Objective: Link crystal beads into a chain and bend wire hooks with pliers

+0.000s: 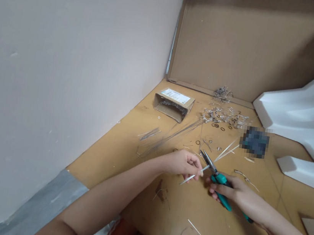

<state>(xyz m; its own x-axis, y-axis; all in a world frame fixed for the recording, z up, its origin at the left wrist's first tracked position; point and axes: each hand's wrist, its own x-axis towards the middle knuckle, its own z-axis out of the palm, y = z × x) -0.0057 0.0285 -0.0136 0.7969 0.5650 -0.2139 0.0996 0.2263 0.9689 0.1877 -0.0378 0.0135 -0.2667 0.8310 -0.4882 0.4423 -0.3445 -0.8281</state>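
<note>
My left hand pinches a thin pale strip, whose lower end sticks out below the fingers. Its far end runs up and right beneath the plier jaws, toward other pale strips lying on the table. Wrapped in my right hand is a pair of needle-nose pliers with green and black handles. The jaws point up and left, parted a little, close to the left fingertips. Whether they touch the strip I cannot tell.
An open cardboard box with a white label stands behind my hands. Bent wire pieces and small rings lie scattered beside it, near long straight wires. White moulded foam borders the right; a wall closes the left.
</note>
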